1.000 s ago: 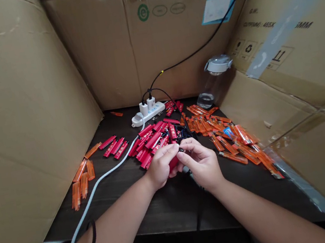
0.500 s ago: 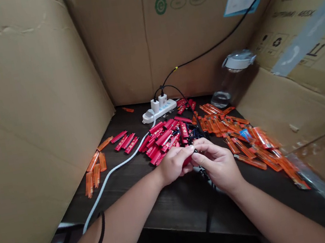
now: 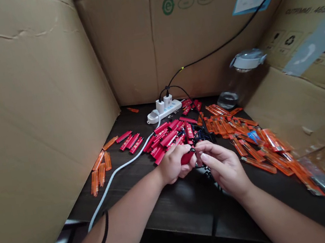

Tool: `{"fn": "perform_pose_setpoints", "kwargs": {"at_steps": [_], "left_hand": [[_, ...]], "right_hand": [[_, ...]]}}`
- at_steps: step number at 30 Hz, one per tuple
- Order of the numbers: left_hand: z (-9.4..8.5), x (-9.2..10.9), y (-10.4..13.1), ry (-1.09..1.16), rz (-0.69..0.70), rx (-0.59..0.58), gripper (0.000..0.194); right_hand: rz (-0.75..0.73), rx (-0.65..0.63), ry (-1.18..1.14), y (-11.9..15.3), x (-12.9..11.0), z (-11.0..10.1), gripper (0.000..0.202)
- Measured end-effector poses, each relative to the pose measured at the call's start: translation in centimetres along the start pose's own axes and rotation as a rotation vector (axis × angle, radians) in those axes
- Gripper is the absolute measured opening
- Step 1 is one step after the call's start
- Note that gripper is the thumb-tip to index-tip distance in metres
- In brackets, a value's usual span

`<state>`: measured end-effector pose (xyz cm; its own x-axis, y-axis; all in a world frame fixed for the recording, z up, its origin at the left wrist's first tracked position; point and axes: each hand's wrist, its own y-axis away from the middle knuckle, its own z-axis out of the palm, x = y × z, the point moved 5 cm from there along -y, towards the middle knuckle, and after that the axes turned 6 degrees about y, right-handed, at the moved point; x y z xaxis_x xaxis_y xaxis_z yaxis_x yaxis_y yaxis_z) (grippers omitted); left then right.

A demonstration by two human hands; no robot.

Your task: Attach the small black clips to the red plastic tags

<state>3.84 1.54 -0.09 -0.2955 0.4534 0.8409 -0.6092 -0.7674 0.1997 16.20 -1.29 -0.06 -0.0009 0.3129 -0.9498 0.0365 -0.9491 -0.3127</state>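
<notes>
My left hand (image 3: 174, 164) is wrapped around a red lighter (image 3: 187, 157) whose black end points toward my other hand. Close beside that end, my right hand (image 3: 222, 165) has thumb and forefinger in a loose pinch; anything between them is too small to make out. Behind both hands lies a pile of red lighters (image 3: 168, 137) with gold print. Small black parts (image 3: 200, 133) sit at the pile's right side, and more dark pieces (image 3: 208, 172) show beneath my right hand, partly hidden.
Many orange translucent lighters (image 3: 251, 152) spread along the right, with a few more (image 3: 101, 174) on the left. A white power strip (image 3: 164, 112) with plugs and cables stands behind the pile. A clear bottle (image 3: 237, 79) stands back right. Cardboard walls (image 3: 133, 47) enclose the dark table (image 3: 161, 205).
My right hand has drawn slightly away from my left, exposing more of the red lighter and its black end. The whole view has shifted a little.
</notes>
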Motion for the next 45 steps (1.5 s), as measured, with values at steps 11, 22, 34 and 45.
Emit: {"fn": "perform_pose_setpoints", "kwargs": {"at_steps": [11, 22, 34, 45], "left_hand": [[-2.3, 3.3, 0.3, 0.087, 0.157, 0.115, 0.043], [-11.2, 9.9, 3.1, -1.391, 0.123, 1.109, 0.039], [-12.8, 8.5, 2.8, -1.504, -0.032, 1.098, 0.018], [-1.7, 4.0, 0.3, -1.617, 0.636, 0.169, 0.025]], "right_hand": [[0.066, 0.046, -0.045, -0.2, 0.2, -0.4, 0.017], [0.008, 0.250, 0.377, -1.2, -0.4, -2.7, 0.015], [-0.063, 0.278, 0.476, -1.3, -0.8, -3.6, 0.014], [-0.092, 0.236, 0.530, -1.3, -1.2, -3.1, 0.013]]}}
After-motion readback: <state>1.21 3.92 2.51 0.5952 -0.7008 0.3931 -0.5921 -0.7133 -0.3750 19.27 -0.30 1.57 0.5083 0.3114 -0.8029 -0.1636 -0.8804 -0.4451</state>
